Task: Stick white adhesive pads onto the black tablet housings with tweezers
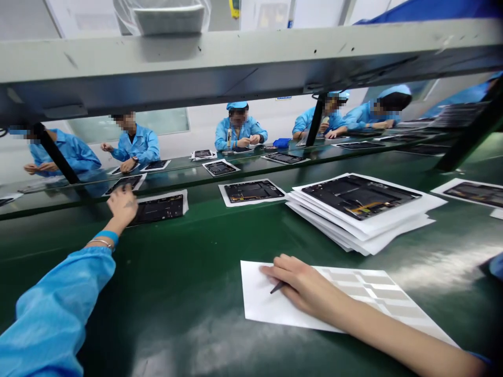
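My left hand (pixel 123 207) reaches far out to the left, its fingers spread at the left end of a black tablet-like panel (pixel 165 208) with exposed inner parts, lying on a white sheet. Its fingertips overlap a second such panel (pixel 135 181) just behind; whether they touch it I cannot tell. On a white sheet with grey rectangular patches (pixel 251 293) rests my right hand (pixel 296 280). Its fingers are closed around a dark pointed tool (pixel 277 287), whose tip sticks out to the lower left; the rest of the tool is hidden.
A stack of white sheets (pixel 341 230) bears another opened panel (pixel 361 195). Behind it, single panels (pixel 251 191) lie along the green work surface (pixel 188 293). A shelf beam (pixel 251 57) on dark posts crosses above. Several co-workers in blue (pixel 239 131) sit opposite.
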Demonstrator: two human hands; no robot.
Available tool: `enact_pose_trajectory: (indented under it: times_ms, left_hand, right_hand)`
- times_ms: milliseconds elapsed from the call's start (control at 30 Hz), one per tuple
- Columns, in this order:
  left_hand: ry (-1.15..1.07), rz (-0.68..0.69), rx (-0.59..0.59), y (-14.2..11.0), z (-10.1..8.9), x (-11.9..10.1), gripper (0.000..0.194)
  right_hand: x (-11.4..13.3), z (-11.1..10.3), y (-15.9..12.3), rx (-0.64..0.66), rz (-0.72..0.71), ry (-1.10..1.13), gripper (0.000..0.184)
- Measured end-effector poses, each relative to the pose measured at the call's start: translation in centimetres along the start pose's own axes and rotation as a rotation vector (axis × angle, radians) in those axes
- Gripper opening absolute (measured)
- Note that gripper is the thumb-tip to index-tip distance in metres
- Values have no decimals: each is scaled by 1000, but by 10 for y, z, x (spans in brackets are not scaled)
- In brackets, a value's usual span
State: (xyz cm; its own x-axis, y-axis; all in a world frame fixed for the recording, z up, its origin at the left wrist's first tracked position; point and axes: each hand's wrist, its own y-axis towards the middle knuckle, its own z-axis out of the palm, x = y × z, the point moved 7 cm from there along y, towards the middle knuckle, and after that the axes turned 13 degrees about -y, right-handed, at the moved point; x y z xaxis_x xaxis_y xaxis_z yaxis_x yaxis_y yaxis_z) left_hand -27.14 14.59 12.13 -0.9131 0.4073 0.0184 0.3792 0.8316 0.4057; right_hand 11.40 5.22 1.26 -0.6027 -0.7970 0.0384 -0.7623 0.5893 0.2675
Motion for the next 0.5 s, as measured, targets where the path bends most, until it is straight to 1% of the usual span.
enact_pose_trajectory:
  times_ms: [33, 67, 100, 200, 267, 300, 333, 400, 433, 500]
  left_hand:
    - [25, 11, -30, 12, 8, -5, 32]
    - [42, 45, -38, 27, 20, -14, 36]
    - [51, 108, -17, 44, 37, -26, 39]
    - [40, 376, 140, 95, 100, -73, 45]
    - [32, 503, 209, 125, 137, -100, 39]
    - [32, 542, 225, 140, 151, -109, 33]
    - [33, 567, 233, 152, 163, -116, 28]
    - [38, 594, 240, 171, 179, -123, 28]
    - [41, 600, 241, 176, 182, -124, 30]
    - [48, 607, 246, 177, 182, -122, 30]
  right_hand:
    - [1, 1, 0, 4, -1, -6, 42]
    - [2, 1, 0, 10, -2, -14, 40]
    - [2, 2, 0, 18, 0, -23, 39]
    - [3, 2, -1, 45, 15, -40, 40]
    - [3, 1, -2, 75, 21, -32, 42]
    - [2, 1, -2, 93, 21, -23, 43]
    - [2, 1, -2, 113, 21, -16, 43]
    - [1, 0, -2, 143, 23, -8, 43]
    - [0, -1, -2, 151, 23, -8, 42]
    - [0, -2, -2, 156, 15, -9, 41]
